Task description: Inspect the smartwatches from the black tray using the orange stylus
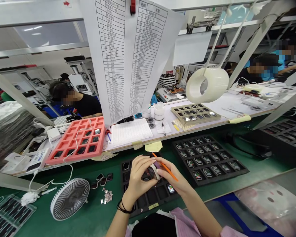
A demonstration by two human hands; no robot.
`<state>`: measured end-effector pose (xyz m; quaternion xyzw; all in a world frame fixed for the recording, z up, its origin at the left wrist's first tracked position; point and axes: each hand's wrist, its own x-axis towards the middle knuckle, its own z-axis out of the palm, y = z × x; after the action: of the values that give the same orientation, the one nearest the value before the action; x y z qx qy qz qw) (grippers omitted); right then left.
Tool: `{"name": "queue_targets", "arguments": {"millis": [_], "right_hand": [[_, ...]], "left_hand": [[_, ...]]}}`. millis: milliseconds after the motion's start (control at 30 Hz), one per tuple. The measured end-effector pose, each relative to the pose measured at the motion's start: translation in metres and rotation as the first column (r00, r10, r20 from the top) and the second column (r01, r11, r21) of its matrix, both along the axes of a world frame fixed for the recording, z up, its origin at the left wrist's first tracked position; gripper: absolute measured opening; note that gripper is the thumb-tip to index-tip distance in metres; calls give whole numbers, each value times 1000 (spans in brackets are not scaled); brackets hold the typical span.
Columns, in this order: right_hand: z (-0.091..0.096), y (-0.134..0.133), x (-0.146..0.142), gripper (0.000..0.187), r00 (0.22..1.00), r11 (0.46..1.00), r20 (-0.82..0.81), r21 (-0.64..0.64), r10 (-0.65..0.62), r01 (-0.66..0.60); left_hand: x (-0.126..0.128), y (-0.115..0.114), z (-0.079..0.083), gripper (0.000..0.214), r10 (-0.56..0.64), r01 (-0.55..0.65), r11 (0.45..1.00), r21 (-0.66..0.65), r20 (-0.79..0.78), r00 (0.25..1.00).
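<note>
Head view looks down at the left hand (137, 176) and right hand (174, 174), held close together near the front edge of the green bench (261, 176). Their fingers pinch a small watch body (154, 171) between them, and the right hand also holds an orange stick (165, 167) slanting across its fingers. Directly beneath lies a black tray (132, 200), with a few watches in its pockets. Just to the right sits a second black tray (209, 158), filled with rows of watches. Left of the hands are loose dark frames (100, 180), a small heap of silvery scraps (106, 196) and a white desk fan (69, 199).

Along the far edge of the bench runs a raised white shelf (236, 105). It carries a coral foam tray (75, 140), a paper form (130, 133) and a beige tray (195, 114) of watches. A large printed table (128, 49) hangs above, and a roll of film (207, 85) hangs on the right. Beyond the shelf, a seated co-worker (87, 103) is at the left and another (259, 70) at the right, among further benches under a white ceiling.
</note>
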<state>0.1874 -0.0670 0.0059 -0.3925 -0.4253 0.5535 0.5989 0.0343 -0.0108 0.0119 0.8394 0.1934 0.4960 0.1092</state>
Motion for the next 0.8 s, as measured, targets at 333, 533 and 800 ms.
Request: {"name": "queue_targets", "arguments": {"millis": [333, 533, 800], "right_hand": [[11, -6, 16, 52, 961, 899, -57, 344, -269, 272], [7, -10, 9, 53, 936, 871, 9, 369, -353, 325], [13, -6, 8, 56, 901, 847, 69, 380, -427, 373]], "left_hand": [[-5, 2, -4, 50, 22, -14, 989, -145, 53, 998], [-4, 1, -4, 49, 1, 9, 988, -154, 59, 998], [-4, 0, -5, 48, 17, -9, 987, -159, 46, 999]]}}
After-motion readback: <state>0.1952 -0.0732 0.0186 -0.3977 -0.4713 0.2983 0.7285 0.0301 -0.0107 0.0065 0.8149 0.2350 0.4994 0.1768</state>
